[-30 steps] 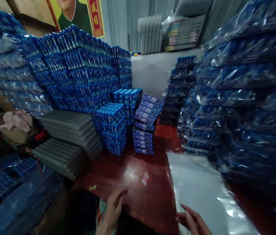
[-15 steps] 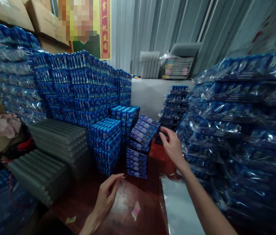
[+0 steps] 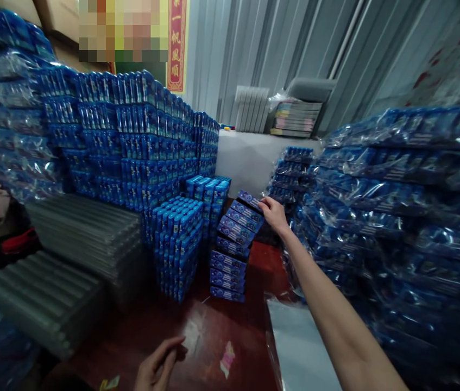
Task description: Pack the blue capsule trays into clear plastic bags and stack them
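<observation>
- Fingers of the right hand (image 3: 273, 213) close on the top blue box (image 3: 250, 200) of a leaning stack (image 3: 232, 250), far across the red table (image 3: 250, 326).
- Left hand (image 3: 157, 368) hovers near, fingers loosely open, empty.
- Clear bag (image 3: 301, 347) lies near right.

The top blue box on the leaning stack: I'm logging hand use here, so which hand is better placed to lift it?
Likely the right hand: it is stretched out with fingers on the top blue box. The left hand is low over the table, far from the stack.
</observation>
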`<state>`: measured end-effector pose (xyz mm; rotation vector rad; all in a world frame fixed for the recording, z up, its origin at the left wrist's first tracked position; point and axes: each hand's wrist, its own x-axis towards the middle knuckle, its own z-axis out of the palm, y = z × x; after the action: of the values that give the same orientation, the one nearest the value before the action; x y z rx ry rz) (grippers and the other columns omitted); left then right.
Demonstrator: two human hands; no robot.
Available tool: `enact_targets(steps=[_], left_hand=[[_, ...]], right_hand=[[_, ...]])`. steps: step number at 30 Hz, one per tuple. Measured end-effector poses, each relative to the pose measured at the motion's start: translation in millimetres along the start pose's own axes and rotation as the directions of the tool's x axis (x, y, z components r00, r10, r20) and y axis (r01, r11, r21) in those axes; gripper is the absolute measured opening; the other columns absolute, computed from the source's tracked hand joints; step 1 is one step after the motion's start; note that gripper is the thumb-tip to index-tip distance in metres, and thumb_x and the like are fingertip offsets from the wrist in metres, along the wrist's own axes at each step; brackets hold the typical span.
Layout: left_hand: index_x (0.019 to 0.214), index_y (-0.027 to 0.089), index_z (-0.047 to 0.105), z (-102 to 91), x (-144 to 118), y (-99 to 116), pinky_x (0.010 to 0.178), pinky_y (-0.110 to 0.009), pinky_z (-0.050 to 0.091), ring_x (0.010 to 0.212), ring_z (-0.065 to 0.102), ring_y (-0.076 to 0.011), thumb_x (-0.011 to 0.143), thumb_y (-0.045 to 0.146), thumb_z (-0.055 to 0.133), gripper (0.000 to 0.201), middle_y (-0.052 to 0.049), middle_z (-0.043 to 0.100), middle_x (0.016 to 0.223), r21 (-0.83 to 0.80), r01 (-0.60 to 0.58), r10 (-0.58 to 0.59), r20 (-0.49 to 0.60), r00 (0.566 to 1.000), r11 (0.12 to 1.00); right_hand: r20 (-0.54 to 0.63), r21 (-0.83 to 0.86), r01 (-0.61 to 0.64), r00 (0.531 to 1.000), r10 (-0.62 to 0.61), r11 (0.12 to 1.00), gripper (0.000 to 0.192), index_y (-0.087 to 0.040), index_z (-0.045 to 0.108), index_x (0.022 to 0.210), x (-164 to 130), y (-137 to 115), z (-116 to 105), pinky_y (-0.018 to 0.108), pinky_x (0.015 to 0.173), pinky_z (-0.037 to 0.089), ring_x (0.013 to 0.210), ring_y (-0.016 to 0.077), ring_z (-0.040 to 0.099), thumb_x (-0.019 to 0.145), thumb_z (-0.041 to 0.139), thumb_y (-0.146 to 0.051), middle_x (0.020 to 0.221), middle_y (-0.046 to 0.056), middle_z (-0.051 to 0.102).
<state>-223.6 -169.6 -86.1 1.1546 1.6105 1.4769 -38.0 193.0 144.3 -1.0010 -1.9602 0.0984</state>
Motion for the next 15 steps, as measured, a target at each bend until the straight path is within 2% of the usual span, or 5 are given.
enact_targets(steps=[5,8,11,13,15], left_hand=[[0.101,0.026,0.069,11.8,7.6,0.9,0.078,-0.027,0.053,0.087,0.067,-0.0222,0.081,0.055,0.050,0.040,-0.007,0.072,0.090,-0.027,-0.010,0.011,0.046,0.999,1.000],[0.101,0.023,0.069,20.9,7.8,-2.9,0.076,-0.026,0.053,0.082,0.067,-0.0212,0.082,0.055,0.050,0.042,-0.007,0.072,0.086,-0.049,-0.034,0.036,0.061,0.997,0.998],[0.103,0.021,0.068,26.3,4.9,-5.6,0.077,-0.026,0.053,0.083,0.067,-0.0204,0.084,0.052,0.049,0.042,-0.008,0.072,0.088,-0.061,-0.037,0.042,0.080,0.996,0.997],[0.102,0.021,0.068,28.8,3.2,-5.9,0.076,-0.025,0.053,0.081,0.067,-0.0197,0.084,0.050,0.049,0.040,-0.008,0.073,0.086,-0.055,-0.049,0.053,0.083,0.995,0.997],[0.101,0.021,0.069,30.2,2.8,-4.8,0.074,-0.025,0.054,0.079,0.068,-0.0196,0.084,0.050,0.050,0.038,-0.007,0.073,0.084,-0.056,-0.069,0.072,0.070,0.995,0.996]], right_hand=[[-0.067,-0.002,-0.019,0.998,0.018,1.000,0.029,-0.015,0.063,0.078,1.5,8.8,-6.9,0.028,0.065,0.039,0.067,0.0172,0.054,0.080,0.044,-0.037,0.074,0.007,0.066],[-0.062,-0.005,0.026,0.998,-0.027,1.000,0.028,-0.016,0.063,0.077,3.8,9.3,-16.0,0.029,0.066,0.040,0.068,0.0185,0.056,0.081,0.044,-0.036,0.074,0.007,0.066],[0.015,0.001,0.138,0.990,-0.138,0.990,0.019,-0.019,0.062,0.074,10.5,1.3,-26.6,0.030,0.070,0.042,0.071,0.0195,0.058,0.080,0.050,-0.032,0.075,0.006,0.067],[0.047,-0.013,0.257,0.966,-0.256,0.966,0.015,-0.020,0.062,0.074,15.8,-10.2,-36.5,0.032,0.072,0.043,0.074,0.0207,0.059,0.080,0.052,-0.029,0.078,0.006,0.066],[0.028,-0.046,0.370,0.929,-0.369,0.928,0.015,-0.019,0.061,0.076,14.8,-27.2,-49.9,0.034,0.073,0.044,0.077,0.0221,0.059,0.083,0.050,-0.027,0.080,0.007,0.066]])
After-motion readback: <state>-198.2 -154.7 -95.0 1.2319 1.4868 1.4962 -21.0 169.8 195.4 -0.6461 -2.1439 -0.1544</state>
